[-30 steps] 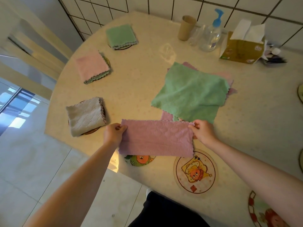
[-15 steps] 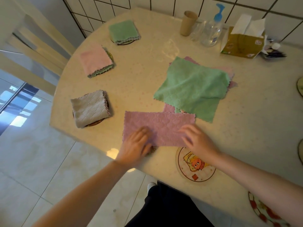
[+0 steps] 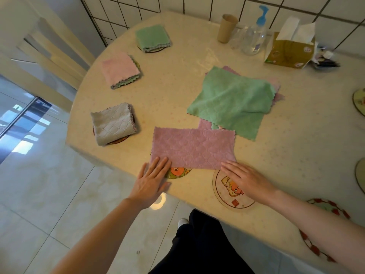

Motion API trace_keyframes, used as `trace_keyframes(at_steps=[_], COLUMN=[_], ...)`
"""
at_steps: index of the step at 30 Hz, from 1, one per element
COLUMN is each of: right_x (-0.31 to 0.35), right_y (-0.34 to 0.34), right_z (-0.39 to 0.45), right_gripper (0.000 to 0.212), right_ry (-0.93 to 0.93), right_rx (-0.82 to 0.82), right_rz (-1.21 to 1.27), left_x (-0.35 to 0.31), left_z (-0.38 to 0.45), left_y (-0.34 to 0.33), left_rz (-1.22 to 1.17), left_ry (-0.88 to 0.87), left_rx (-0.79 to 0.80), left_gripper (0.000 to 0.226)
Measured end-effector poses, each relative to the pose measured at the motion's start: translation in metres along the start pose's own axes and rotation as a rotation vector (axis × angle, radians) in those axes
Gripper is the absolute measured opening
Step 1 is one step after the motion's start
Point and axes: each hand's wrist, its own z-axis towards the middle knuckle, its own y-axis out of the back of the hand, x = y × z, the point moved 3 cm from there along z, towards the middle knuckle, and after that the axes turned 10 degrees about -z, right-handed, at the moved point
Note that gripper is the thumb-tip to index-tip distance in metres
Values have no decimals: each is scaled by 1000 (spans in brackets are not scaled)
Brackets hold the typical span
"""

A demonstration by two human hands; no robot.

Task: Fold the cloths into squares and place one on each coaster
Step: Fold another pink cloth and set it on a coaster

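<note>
Three folded cloths sit on coasters at left: grey (image 3: 113, 123), pink (image 3: 120, 69), green (image 3: 152, 38). My left hand (image 3: 152, 179) and right hand (image 3: 244, 177), fingers flat, press the near edge of the half-folded mauve cloth (image 3: 192, 148), which hides part of an orange coaster (image 3: 178, 172). One fold remains. Unfolded green cloth (image 3: 233, 99) waits beyond; the cartoon coaster (image 3: 231, 194) lies bare.

Mauve cloth (image 3: 193, 148) lies folded in half, a flat rectangle at the desk's near edge, overlapping an orange coaster (image 3: 178, 172). Green (image 3: 152, 37), pink (image 3: 120, 69) and grey (image 3: 112, 123) squares sit on coasters; green cloth (image 3: 233, 101) lies unfolded.
</note>
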Motion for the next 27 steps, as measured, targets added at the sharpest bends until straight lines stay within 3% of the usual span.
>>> trace_keyframes(at_steps=[4,10,13,18,20,24,25,27], right_x=[-1,5,6,2,5,20,25,33], right_y=[3,12,16,36,43,48,49,50], right_z=[2,23,30,31,24,-3,-10,-26], right_gripper=[81,52,53,66,61,30,23,30], right_ry=[-35,-56,-69,-51,-13,114,135,190], right_rx=[-4,-72,-72,-130,-193,-317,-342,-387], right_rz=[-16,-50,-45,-31,-19,-40,-42,-66], left_x=[15,4,-11,-46,-70,-131,-140,-154], left_z=[-11,-7,-3,10,13,13,12,13], left_y=[4,6,6,3,4,-7,-12,-22], left_rz=[-49,16,56,31,-14,-75,-72,-73], left_ry=[76,118,184,410,339,-76,-116,-107], left_rx=[-12,-87,-148,-109,-118,-122,-140,-184], left_gripper=[72,72,63,72,72,73,73,69])
